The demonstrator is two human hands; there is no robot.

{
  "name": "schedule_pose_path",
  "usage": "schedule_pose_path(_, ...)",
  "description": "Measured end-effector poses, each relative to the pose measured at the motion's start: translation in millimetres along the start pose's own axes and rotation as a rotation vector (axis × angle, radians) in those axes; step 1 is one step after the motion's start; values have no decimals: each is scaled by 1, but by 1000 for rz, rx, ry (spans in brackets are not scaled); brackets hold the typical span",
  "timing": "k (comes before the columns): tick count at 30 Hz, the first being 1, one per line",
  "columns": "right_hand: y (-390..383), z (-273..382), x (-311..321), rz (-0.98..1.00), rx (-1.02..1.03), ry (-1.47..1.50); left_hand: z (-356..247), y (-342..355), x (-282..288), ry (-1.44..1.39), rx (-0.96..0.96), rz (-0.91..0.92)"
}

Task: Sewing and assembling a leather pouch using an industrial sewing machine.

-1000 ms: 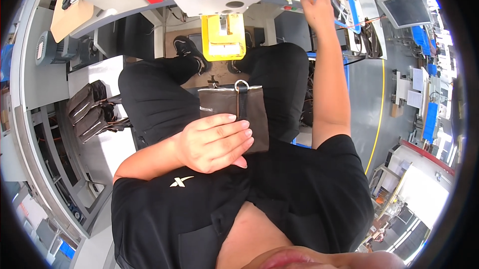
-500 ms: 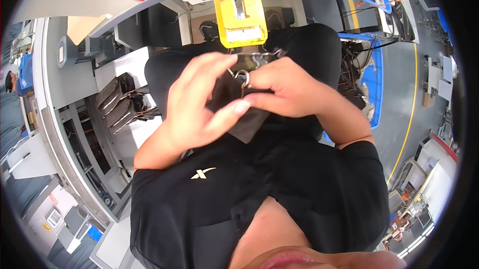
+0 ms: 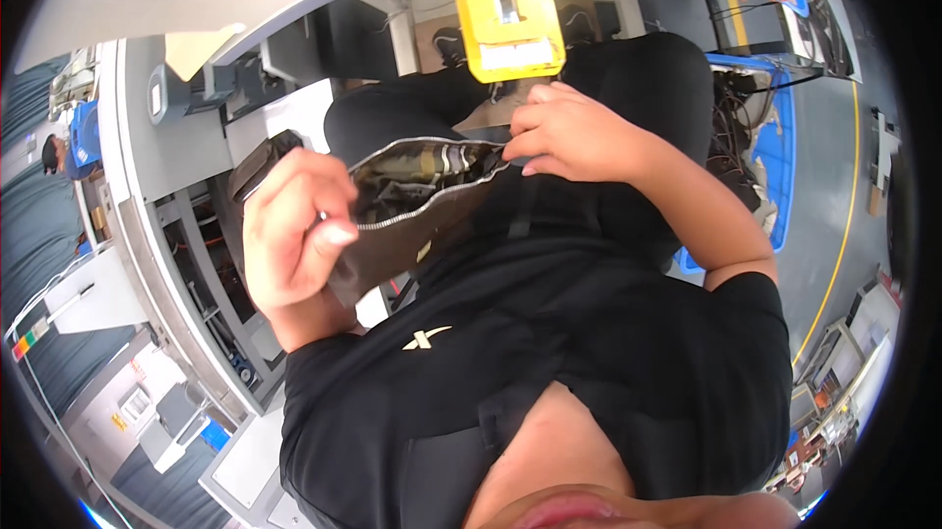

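Left hand (image 3: 297, 227): grip holding the left end of the dark brown pouch (image 3: 417, 233), thumb toward the near rim. Right hand (image 3: 581, 136): fingers pinched narrow on the right end of the zipped mouth. Pouch located between the hands, over the lap; mouth gaping, shiny lining visible. Yellow fixture (image 3: 510, 30) on the far side, apart from pouch. Blue bin (image 3: 782, 166) to the right, holding dark items.
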State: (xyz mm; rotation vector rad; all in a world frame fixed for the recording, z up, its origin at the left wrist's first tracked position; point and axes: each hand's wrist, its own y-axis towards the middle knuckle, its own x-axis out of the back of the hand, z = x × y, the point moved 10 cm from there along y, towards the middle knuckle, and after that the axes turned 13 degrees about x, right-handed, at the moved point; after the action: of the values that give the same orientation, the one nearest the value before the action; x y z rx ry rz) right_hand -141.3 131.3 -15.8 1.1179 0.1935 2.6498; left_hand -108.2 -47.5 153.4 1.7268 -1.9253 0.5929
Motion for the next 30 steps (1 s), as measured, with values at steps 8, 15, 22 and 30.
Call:
schedule_pose_path(8, 41, 8, -31, -99, 99, -64, 25, -21, -9, 141, -44, 290)
schedule_pose_path(15, 68, -10, -86, 30, 222, 6, 43, -35, 21, 198, 79, 272)
schedule_pose_path(22, 68, 43, -40, -204, 310, -157, 137, -51, 60, 421, 546, 60)
schedule_pose_path(30, 71, 88, -24, -201, 368, -186, 223, -53, 0, 4, 707, 131)
